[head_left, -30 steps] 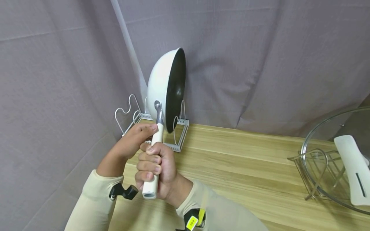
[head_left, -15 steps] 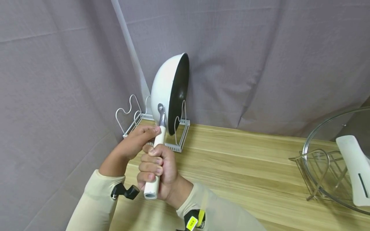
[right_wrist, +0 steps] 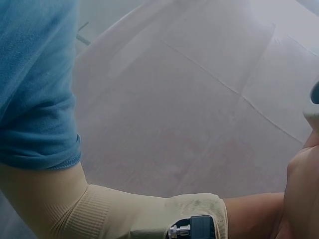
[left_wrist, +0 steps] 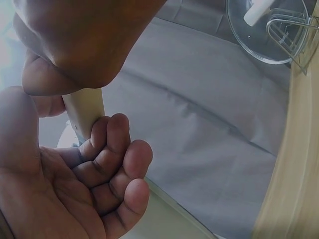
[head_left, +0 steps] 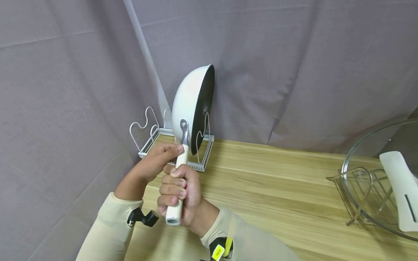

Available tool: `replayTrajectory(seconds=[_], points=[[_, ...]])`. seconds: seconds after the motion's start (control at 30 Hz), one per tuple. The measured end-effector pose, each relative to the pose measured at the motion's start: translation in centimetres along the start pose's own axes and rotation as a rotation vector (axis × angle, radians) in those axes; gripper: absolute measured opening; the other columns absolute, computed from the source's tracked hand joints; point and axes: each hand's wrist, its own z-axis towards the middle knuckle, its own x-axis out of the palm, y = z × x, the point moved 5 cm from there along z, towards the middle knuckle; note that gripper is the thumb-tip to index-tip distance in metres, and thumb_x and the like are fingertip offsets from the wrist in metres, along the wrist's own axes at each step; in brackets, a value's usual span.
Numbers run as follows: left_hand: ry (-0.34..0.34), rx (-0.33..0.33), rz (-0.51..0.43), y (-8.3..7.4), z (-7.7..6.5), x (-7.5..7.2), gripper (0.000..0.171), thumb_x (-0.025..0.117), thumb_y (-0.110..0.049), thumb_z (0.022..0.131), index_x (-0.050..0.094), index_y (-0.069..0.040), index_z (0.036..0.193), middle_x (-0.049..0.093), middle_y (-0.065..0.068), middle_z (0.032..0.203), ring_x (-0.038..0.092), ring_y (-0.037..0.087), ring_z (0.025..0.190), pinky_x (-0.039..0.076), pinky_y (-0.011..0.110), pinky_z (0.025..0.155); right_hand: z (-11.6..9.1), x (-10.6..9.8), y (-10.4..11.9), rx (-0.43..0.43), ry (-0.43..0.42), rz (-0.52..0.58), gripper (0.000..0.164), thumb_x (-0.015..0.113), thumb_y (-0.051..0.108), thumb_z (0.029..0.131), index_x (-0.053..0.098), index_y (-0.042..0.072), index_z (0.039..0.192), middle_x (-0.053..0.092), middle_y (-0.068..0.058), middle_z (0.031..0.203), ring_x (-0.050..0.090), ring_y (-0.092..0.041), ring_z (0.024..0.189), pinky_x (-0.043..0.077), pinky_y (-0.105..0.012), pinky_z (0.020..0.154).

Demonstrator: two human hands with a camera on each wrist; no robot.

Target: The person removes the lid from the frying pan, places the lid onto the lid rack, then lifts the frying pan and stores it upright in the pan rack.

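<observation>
A white wok [head_left: 186, 96] with a dark inside stands on edge in the head view, its open side facing right. Its lower rim is between the wires of a white pan rack [head_left: 209, 150]; whether it bears on the rack cannot be seen. My right hand [head_left: 183, 192] grips the cream handle [head_left: 174, 214] with curled fingers. Nearer the bowl, my left hand [head_left: 158, 159] pinches the same handle, thumb on top. In the left wrist view the left hand's curled fingers [left_wrist: 107, 164] touch the handle [left_wrist: 84, 109]. The right wrist view shows mostly the sleeve and part of the right hand [right_wrist: 304, 189].
At the right a glass lid [head_left: 349, 156] with a white handle [head_left: 400, 195] leans in a metal wire stand [head_left: 362, 195]. Grey curtain [head_left: 248, 72] hangs behind and to the left of the wooden tabletop [head_left: 271, 181]. Rack wires [head_left: 138, 127] rise left of the wok.
The wok has come lower and slightly to the right, sinking further between the rack wires. Both hands have moved a little right and down with the handle, keeping their hold.
</observation>
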Motion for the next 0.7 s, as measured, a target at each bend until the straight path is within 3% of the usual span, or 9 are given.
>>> replayTrajectory(seconds=[0.27, 0.5, 0.7], points=[[-0.015, -0.018, 0.038, 0.58, -0.08, -0.06, 0.032, 0.053, -0.022, 0.103, 0.071, 0.004, 0.095, 0.069, 0.007, 0.088, 0.063, 0.023, 0.082, 0.052, 0.032, 0.076, -0.10, -0.43, -0.02, -0.005, -0.012, 0.010, 0.018, 0.057, 0.010, 0.080, 0.045, 0.021, 0.071, 0.046, 0.014, 0.048, 0.051, 0.002, 0.040, 0.037, -0.011, 0.043], [-0.011, -0.081, 0.048, 0.83, -0.27, 0.13, 0.037, 0.052, -0.026, 0.103, 0.071, 0.005, 0.100, 0.069, 0.008, 0.091, 0.063, 0.024, 0.088, 0.052, 0.033, 0.080, -0.22, -0.77, -0.04, -0.003, -0.010, 0.005, 0.019, 0.057, 0.010, 0.080, 0.045, 0.021, 0.071, 0.046, 0.014, 0.048, 0.051, 0.002, 0.040, 0.037, -0.011, 0.043], [0.012, -0.065, 0.030, 0.86, -0.21, 0.40, 0.036, 0.051, -0.025, 0.103, 0.070, 0.004, 0.095, 0.068, 0.008, 0.087, 0.062, 0.023, 0.084, 0.051, 0.032, 0.077, -0.38, -0.95, -0.04, -0.003, -0.008, 0.011, 0.017, 0.057, 0.010, 0.081, 0.045, 0.020, 0.073, 0.045, 0.014, 0.048, 0.051, 0.001, 0.040, 0.037, -0.011, 0.043]])
